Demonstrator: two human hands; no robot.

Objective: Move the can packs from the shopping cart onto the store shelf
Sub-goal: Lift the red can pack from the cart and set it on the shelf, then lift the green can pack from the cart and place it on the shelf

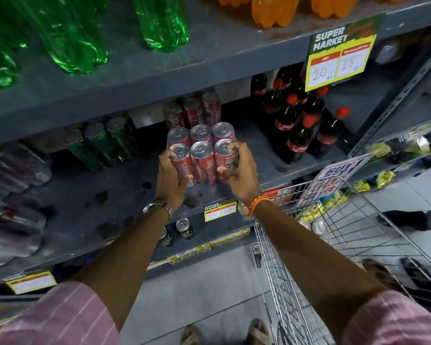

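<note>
Hands grip my shrink-wrapped six-pack of red cans (201, 155): left hand (171, 176), right hand (239, 170), seemingly resting on grey metal shelf (110, 192).

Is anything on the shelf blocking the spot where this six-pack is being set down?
Nothing visible does. Both hands, left and right, grip the red can pack over a bare stretch of shelf. Another red pack stands behind it, green cans to its left, cola bottles to its right.

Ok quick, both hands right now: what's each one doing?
Left hand: closed on the left side of the red can pack.
Right hand: closed on the same pack's right side.
</note>
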